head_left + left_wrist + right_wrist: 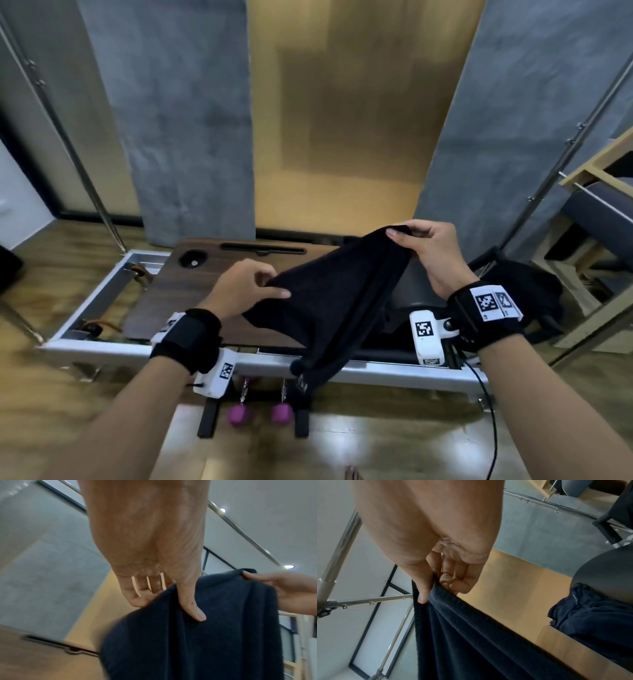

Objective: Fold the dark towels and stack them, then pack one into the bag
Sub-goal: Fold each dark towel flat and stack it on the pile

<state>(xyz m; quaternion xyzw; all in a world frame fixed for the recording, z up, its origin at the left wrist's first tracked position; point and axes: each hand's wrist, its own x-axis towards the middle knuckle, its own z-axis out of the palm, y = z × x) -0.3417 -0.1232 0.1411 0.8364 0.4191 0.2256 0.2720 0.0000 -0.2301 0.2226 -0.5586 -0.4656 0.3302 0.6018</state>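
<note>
A dark navy towel hangs in the air between both hands, above the brown wooden board. My left hand pinches its left edge, thumb on top of the cloth. My right hand pinches the upper right corner, held higher. The towel sags and its lower end drapes over the metal frame. A second dark towel lies crumpled at the right beside a dark rounded pad. I cannot make out the bag for certain.
The board lies on a silver metal frame. Two purple balls hang under its front rail. Grey carpeted panels stand behind. A wooden rack and metal poles stand at the right. A black cable trails down.
</note>
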